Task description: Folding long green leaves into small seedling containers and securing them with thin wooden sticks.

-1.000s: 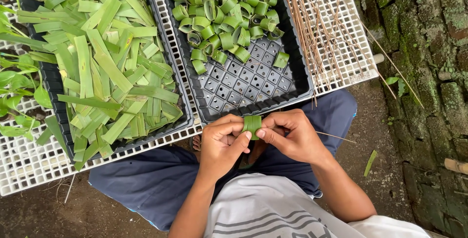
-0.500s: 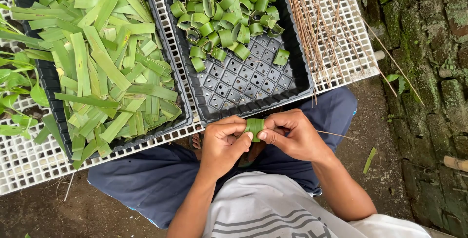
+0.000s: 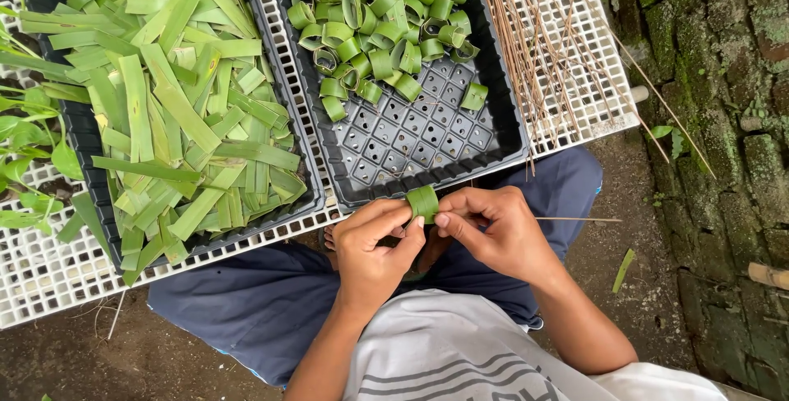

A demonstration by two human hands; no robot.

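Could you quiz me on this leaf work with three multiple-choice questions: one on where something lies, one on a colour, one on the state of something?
1. Where do the thin brown sticks lie?
A. On the white grid rack, right of the black trays
B. Inside the tray of flat leaf strips
C. On the ground by the wall

2. What colour is the leaf ring held between the hands?
A. Brown
B. Green
C. White

3. In what state is the tray of rolled rings?
A. Full to the rim
B. Upside down
C. Partly filled, its near half bare

Answers:
1 A, the sticks rest on the open white lattice past the tray's right wall.
2 B, the ring pinched by the left hand and right hand is green, like the flat leaf strips.
3 C, the rings crowd the far end and the black gridded bottom shows near the person.
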